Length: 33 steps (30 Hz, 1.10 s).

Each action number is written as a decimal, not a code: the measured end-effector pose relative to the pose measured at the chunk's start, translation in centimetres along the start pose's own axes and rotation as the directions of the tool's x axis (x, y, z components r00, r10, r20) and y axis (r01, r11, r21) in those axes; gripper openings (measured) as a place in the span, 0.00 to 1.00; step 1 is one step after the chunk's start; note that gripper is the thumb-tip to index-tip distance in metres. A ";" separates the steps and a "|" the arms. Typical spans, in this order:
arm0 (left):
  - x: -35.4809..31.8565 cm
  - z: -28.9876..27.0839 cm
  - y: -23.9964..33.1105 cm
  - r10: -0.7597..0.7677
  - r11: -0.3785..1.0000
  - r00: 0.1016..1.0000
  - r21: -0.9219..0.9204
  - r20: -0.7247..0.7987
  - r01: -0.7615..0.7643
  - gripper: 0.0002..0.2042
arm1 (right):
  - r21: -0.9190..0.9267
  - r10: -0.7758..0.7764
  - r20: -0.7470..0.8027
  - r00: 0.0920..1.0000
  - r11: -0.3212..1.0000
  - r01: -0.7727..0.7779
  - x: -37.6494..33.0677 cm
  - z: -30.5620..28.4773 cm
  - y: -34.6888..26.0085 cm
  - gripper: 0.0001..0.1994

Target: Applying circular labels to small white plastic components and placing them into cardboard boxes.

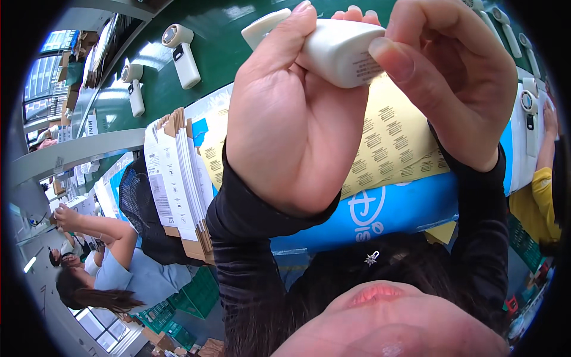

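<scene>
A white handheld fan (342, 50) is gripped in my left hand (291, 131), raised over the table with its rounded end to the right. Small dark print shows on that end. My right hand (461, 83) bends in from the right, thumb and forefinger brought together at the printed end and touching it. Whether a label's edge lies between those fingertips is too small to tell. Below both hands, yellow label sheets (389, 140) with rows of small printed blocks lie on a blue package (410, 205) with white lettering.
A stack of flat cartons (175, 178) stands left of the sheets, beside a black mesh bag (134, 196). Several white fans, one (185, 62) at far left, rest on the green surface (220, 35). People sit on both sides: a light-blue shirt (148, 282) left, a yellow sleeve (542, 196) right.
</scene>
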<state>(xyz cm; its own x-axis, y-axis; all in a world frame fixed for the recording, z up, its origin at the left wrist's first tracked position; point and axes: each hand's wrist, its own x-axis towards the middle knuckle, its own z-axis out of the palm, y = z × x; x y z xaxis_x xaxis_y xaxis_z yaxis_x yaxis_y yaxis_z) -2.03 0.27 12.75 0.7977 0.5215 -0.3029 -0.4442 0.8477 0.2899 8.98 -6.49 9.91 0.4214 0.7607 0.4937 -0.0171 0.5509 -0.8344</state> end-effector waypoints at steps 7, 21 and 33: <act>0.3 -0.7 -0.2 0.011 1.000 0.999 -0.023 0.044 -0.010 0.18 | 0.025 -0.011 -0.012 1.000 1.000 0.011 -0.1 0.1 0.3 0.08; 0.7 -1.3 -0.1 0.010 0.998 0.998 -0.063 0.067 -0.005 0.18 | -0.018 -0.022 -0.012 1.000 1.000 0.022 0.0 -0.1 0.8 0.07; 4.0 -3.1 -0.7 0.079 0.997 0.973 -0.011 0.219 -0.079 0.12 | -0.733 0.203 0.122 0.971 0.679 -0.050 0.8 -2.9 0.8 0.15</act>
<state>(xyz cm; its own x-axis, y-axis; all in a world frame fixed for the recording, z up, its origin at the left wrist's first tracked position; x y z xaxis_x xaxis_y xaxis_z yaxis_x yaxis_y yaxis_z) 0.22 2.11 8.54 0.8298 0.5532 -0.0729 -0.5101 0.8050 0.3029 11.92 -6.46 8.91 0.2949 0.8930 0.3399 0.6318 0.0846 -0.7705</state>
